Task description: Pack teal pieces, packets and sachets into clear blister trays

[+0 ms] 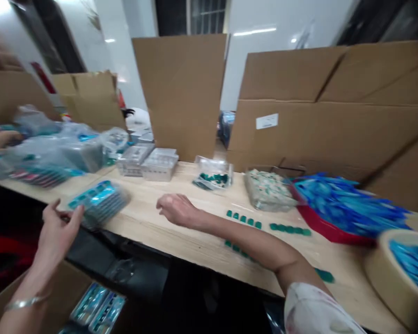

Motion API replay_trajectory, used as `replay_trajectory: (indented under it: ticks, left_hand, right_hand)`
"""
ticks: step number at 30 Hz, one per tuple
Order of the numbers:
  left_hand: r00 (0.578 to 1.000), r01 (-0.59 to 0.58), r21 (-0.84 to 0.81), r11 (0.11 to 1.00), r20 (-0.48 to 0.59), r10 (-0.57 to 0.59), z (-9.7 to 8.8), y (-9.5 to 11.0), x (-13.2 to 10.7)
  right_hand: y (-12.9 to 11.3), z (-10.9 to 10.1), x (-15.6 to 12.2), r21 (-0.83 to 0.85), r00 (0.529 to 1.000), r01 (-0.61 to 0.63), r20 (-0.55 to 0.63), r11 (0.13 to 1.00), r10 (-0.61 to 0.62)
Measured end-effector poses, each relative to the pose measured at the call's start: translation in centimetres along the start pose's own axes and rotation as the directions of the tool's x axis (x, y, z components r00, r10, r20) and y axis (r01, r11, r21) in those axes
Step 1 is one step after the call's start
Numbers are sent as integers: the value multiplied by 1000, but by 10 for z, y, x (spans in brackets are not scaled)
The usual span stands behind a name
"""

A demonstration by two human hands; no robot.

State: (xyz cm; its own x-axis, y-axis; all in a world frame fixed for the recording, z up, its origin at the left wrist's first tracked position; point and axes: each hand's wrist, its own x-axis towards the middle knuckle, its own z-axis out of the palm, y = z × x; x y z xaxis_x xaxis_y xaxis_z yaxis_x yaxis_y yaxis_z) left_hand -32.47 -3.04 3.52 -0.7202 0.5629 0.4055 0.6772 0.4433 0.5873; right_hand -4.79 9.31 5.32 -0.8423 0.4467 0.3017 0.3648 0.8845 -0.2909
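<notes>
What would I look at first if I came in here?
You'd probably look first at the heap of bright blue plastic pieces in a red tray at the right of the wooden table. Next you'd see rows of small green pieces to the right of the right hand. On the left, the left hand is beside a plastic-wrapped stack of teal packs.

Our left hand (57, 232) sits just beside a plastic-wrapped teal pack (99, 204) on the worktop (142, 236); our right hand (177, 209), open, hangs near rows of small green pieces (244, 219).
</notes>
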Motion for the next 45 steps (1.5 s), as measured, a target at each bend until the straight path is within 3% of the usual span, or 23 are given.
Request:
replay_trajectory:
  ticks: [2, 3, 5, 7, 11, 14, 16, 21, 25, 29, 33, 37, 42, 45]
  left_hand:
    - [981, -124, -185, 975, 124, 149, 28, 21, -41]
    - [948, -116, -325, 938, 245, 202, 44, 35, -64]
    - [834, -84, -478, 874, 447, 324, 76, 64, -111]
    - [764, -89, -530, 843, 506, 399, 103, 94, -152]
    - [615, -155, -636, 756, 536, 578, 137, 149, -197]
    - [559, -217, -681, 699, 501, 661, 157, 180, -205]
    - [562, -250, -704, 665, 454, 691, 171, 194, -199]
    - [669, -311, -674, 670, 345, 658, 207, 205, -161]
    - [736, -299, -640, 708, 318, 598, 225, 197, -130]
    - [796, -233, -628, 742, 315, 516, 236, 189, -115]
    - [810, -151, -645, 749, 354, 468, 239, 182, -104]
    - [846, -116, -664, 739, 324, 424, 241, 180, -79]
    - [805, -48, -719, 693, 383, 453, 256, 205, -53]
    - [768, 15, -781, 625, 409, 492, 267, 226, -51]
  right_hand:
    - [1, -15, -71, -51, 992, -103, 69, 993, 107]
    - [-1, -20, -105, -65, 982, -165, 86, 984, 170]
    - [-4, -26, -166, -54, 959, -272, 71, 961, 276]
    - [-7, -26, -215, -33, 925, -378, 25, 925, 379]
    - [0, -14, -274, -116, 853, -504, -226, 856, 471]
    - [11, 1, -289, -236, 851, -495, -327, 836, 412]
    - [18, 11, -291, -281, 871, -457, -331, 844, 362]
    - [30, 24, -290, -305, 903, -349, -362, 886, 231]
    - [37, 18, -287, -312, 909, -274, -392, 910, 140]
    - [41, 3, -278, -278, 939, -230, -314, 933, 138]
    - [54, -8, -273, -210, 934, -289, -276, 934, 227]
    - [73, -6, -274, -253, 929, -228, -345, 940, 133]
    - [77, -3, -263, -262, 906, -261, -398, 929, 142]
    - [83, -23, -245, -276, 893, -337, -397, 900, 213]
